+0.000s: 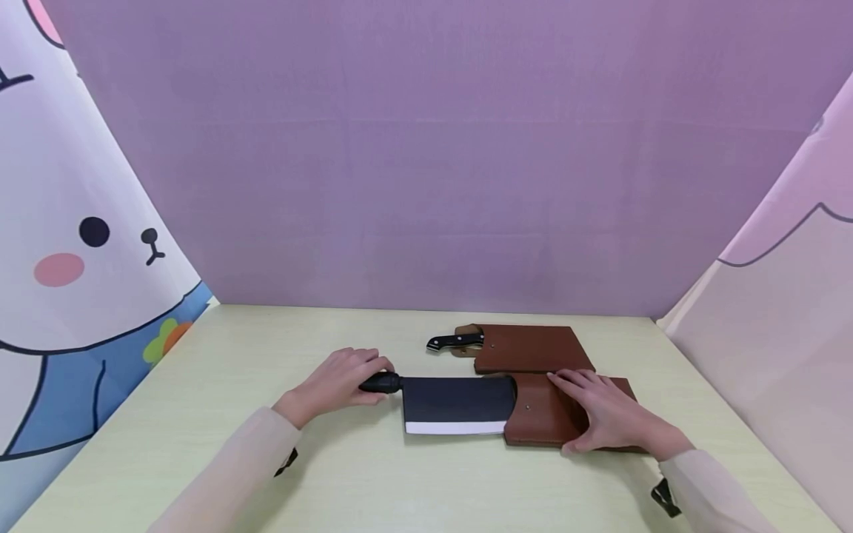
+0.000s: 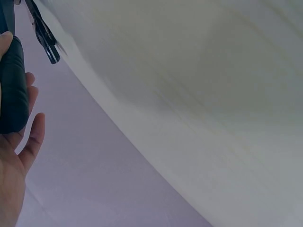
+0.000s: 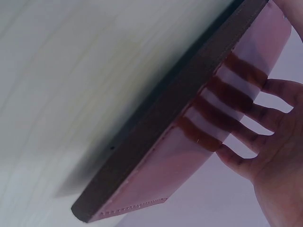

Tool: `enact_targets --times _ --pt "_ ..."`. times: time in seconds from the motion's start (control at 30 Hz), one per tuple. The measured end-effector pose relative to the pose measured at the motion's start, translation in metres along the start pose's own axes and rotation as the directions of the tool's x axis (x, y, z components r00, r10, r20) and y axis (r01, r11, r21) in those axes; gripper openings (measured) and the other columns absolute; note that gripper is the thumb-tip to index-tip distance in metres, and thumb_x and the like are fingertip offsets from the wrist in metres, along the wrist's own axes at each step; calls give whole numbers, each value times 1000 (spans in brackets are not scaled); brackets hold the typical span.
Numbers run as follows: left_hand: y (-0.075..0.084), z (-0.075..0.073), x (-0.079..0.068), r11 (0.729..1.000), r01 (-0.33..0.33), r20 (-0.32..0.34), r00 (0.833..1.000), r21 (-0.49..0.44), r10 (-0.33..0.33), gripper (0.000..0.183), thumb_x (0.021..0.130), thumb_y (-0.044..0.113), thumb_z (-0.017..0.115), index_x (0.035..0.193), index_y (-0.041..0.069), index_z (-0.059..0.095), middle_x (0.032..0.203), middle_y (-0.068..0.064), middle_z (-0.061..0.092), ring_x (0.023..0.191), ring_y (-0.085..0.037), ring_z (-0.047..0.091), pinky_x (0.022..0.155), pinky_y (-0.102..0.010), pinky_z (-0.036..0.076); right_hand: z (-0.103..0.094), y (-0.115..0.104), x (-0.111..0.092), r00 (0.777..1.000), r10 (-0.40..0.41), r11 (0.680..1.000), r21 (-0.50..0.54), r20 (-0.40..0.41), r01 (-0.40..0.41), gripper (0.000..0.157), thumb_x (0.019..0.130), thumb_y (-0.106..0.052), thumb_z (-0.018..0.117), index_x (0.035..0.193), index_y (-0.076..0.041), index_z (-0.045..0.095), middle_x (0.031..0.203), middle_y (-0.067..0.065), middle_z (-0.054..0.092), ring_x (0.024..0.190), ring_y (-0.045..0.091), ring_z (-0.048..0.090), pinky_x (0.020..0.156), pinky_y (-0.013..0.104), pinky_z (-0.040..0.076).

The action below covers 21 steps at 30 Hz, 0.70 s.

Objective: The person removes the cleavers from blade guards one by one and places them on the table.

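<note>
Left hand (image 1: 344, 378): fingers clamped on black-handled broad metal cleaver (image 1: 436, 398) | right hand (image 1: 611, 411): fingers gripping nearer brown leather sheath (image 1: 548, 416) | best: blade (image 1: 460, 401) level, square to sheath's mouth (image 1: 517, 407)

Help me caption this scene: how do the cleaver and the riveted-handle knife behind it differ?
The cleaver shows a broad stretch of blade outside its front sheath; the riveted-handle knife shows only its handle outside its rear sheath. The left hand grips the cleaver's handle, while no hand touches the riveted-handle knife's. Both handles are black and point leftward.
</note>
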State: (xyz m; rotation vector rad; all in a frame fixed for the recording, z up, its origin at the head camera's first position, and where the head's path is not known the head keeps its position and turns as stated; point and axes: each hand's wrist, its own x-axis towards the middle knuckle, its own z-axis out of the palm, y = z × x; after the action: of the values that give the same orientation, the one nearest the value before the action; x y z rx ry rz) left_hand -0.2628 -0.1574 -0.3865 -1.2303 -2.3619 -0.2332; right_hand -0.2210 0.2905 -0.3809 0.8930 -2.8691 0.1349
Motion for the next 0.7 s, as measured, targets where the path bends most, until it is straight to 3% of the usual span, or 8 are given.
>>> enact_targets --times 0.7 --pt "-5 -11 -15 999 51 38 998 1 -51 32 75 35 72 101 20 60 81 8 55 65 -5 50 62 -25 44 -2 4 -4 1000 0 1000 -7 -10 0 106 53 -63 76 137 -8 41 134 18 45 120 39 42 89 60 34"
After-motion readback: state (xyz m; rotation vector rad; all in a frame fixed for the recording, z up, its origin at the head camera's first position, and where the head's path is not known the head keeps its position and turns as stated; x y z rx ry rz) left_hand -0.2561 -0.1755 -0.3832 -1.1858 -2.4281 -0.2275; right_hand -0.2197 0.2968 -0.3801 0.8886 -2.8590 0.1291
